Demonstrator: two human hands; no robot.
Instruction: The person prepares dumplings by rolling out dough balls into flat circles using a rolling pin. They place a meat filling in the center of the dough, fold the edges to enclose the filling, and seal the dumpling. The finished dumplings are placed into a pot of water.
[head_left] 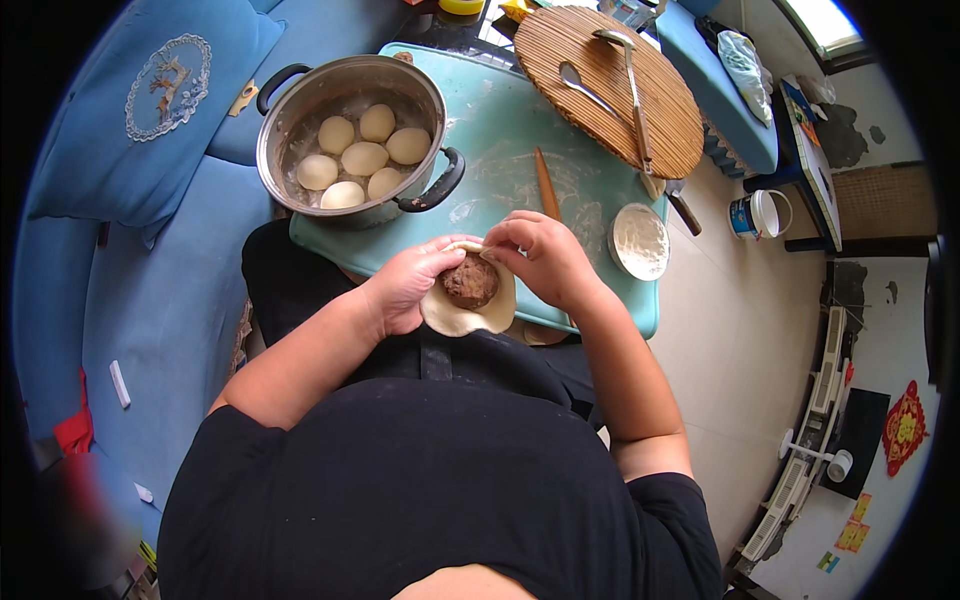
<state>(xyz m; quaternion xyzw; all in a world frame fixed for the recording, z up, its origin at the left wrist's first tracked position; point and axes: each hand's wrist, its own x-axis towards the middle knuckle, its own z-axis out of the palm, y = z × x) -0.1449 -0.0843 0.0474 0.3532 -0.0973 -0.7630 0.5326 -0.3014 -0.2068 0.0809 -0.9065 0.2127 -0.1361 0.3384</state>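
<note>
A flat round dough wrapper (455,319) with a ball of dark brown filling (470,281) on it is held over my lap, at the near edge of the green tabletop (490,125). My left hand (402,287) is closed on the wrapper's left side, its thumb beside the filling. At the upper right rim, the fingers of my right hand (543,256) pinch the dough edge. The wrapper's lower part hangs loose and the filling is uncovered. Behind my left hand stands a steel pot (274,150) with several pale round buns (363,159) inside.
A tapered wooden rolling pin (546,184) lies beyond my right hand. To its right is a bowl of flour (641,243), with a dark-handled utensil (684,208) near it. A ladle (634,80) and spoon (592,90) rest on a round slatted mat (550,50). A blue sofa (160,290) stands left.
</note>
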